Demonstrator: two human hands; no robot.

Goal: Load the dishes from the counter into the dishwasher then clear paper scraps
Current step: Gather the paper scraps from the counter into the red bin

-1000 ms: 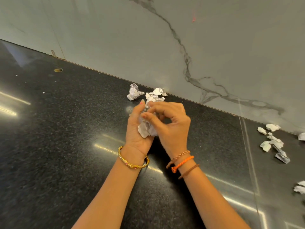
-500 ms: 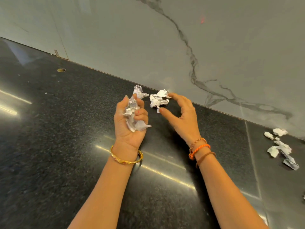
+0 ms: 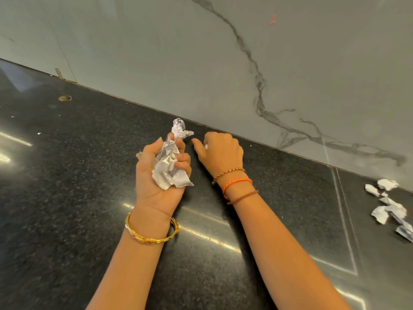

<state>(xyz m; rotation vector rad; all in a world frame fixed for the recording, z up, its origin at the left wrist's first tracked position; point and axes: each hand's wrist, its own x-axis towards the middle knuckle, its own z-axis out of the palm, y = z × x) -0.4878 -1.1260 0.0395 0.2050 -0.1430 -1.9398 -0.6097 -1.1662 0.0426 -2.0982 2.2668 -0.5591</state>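
Paper scraps [image 3: 169, 168] fill the left hand's [image 3: 156, 175] grip; right hand [image 3: 220, 151] clenches more.

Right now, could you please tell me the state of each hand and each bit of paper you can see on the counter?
left hand: palm up, fingers curled round a wad of crumpled paper scraps.
right hand: knuckles up, fingers curled over a scrap, only a white sliver showing.
lone scrap: crumpled, lying on the counter beyond the left hand.
scrap pile: loose, uncollected, on the counter's far right.
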